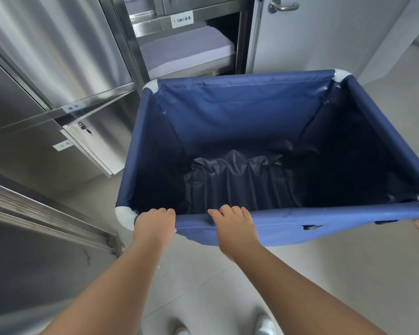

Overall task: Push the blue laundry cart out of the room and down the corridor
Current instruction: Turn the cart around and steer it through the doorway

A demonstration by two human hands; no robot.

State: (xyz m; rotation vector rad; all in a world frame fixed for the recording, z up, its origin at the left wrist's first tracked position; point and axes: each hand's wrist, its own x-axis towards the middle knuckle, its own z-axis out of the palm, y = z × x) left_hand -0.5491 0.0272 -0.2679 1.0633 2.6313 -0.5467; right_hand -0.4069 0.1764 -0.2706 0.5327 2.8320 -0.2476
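The blue laundry cart (pixel 240 110) fills the middle of the head view, a fabric bin on a frame with white corner pieces. Its inside is dark, with only a crumpled dark liner at the bottom. My left hand (pixel 154 222) grips the near rim next to the near-left white corner. My right hand (pixel 235 224) grips the same near rim a little to the right, fingers curled over the edge. Both forearms reach forward from the bottom of the view.
Stainless steel cabinets (pixel 46 68) stand close on the left, one lower door (pixel 94 143) ajar beside the cart. Shelves with folded white linen (pixel 186 49) lie ahead. A grey door (pixel 324 37) with a lever handle stands beyond the cart's far rim; pale floor continues right.
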